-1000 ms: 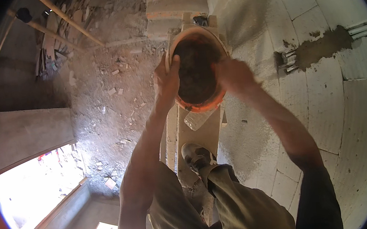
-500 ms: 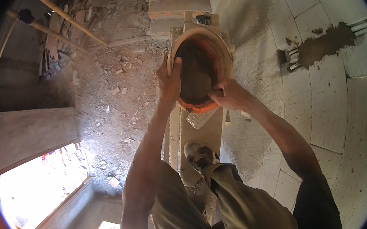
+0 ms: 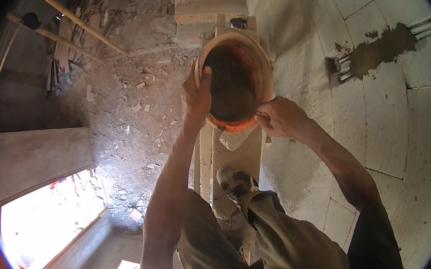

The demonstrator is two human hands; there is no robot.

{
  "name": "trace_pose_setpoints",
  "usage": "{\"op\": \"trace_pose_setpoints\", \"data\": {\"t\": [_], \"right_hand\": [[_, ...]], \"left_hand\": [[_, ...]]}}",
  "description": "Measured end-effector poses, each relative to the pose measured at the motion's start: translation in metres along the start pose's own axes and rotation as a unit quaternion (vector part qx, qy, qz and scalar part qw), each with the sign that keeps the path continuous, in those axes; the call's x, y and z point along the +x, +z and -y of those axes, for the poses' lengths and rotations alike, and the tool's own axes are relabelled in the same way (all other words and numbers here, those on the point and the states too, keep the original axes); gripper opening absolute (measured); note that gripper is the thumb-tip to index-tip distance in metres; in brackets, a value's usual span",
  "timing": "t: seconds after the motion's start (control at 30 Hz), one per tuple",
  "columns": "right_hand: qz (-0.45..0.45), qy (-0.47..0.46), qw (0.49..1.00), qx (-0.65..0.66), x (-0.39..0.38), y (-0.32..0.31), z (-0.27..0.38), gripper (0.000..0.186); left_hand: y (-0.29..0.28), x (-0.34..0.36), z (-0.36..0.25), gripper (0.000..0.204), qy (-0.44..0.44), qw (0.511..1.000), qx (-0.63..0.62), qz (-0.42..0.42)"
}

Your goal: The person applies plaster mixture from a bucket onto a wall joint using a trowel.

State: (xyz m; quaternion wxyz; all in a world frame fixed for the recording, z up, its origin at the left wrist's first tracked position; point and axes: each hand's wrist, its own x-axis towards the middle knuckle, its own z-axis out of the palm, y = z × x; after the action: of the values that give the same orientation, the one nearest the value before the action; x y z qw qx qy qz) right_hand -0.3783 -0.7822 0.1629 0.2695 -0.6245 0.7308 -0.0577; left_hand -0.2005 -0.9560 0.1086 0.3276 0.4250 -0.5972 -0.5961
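An orange bucket point(image 3: 233, 126) with a dusty, pale rim stands on a narrow plank in front of me. Dark grey, wet-looking mortar point(image 3: 230, 94) lies inside it. My left hand point(image 3: 197, 92) is closed over the bucket's left rim, with the thumb on the inner side. At the lower right rim, my right hand point(image 3: 284, 117) has its fingers curled in and pressed against the edge; no tool shows in it. A crumpled clear plastic piece point(image 3: 234, 139) lies on the plank just below the bucket.
My shoe point(image 3: 233, 179) rests on the raised plank point(image 3: 238, 155). Pale block wall point(image 3: 387, 138) runs close along the right, with a mortar patch point(image 3: 379, 52) around pipes. Rubble point(image 3: 143, 108) covers the floor at left. Brick steps point(image 3: 211, 8) rise beyond the bucket; poles point(image 3: 83, 25) lean far left.
My right hand has shifted slightly right and its fingers have drawn back from inside the bucket to the rim. The left hand stays on its rim.
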Motion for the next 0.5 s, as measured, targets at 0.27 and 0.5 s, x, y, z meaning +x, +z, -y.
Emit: {"op": "trace_pose_setpoints", "data": {"t": [0.27,0.5], "right_hand": [[0.044,0.02,0.969,0.241,0.015,0.019,-0.012,0.035],[0.112,0.188,0.868,0.447,-0.009,0.002,-0.006,0.027]], "left_hand": [[0.004,0.004,-0.006,0.041,0.009,1.0,-0.019,0.001],[0.006,0.006,0.0,0.043,0.019,1.0,0.011,0.021]]}}
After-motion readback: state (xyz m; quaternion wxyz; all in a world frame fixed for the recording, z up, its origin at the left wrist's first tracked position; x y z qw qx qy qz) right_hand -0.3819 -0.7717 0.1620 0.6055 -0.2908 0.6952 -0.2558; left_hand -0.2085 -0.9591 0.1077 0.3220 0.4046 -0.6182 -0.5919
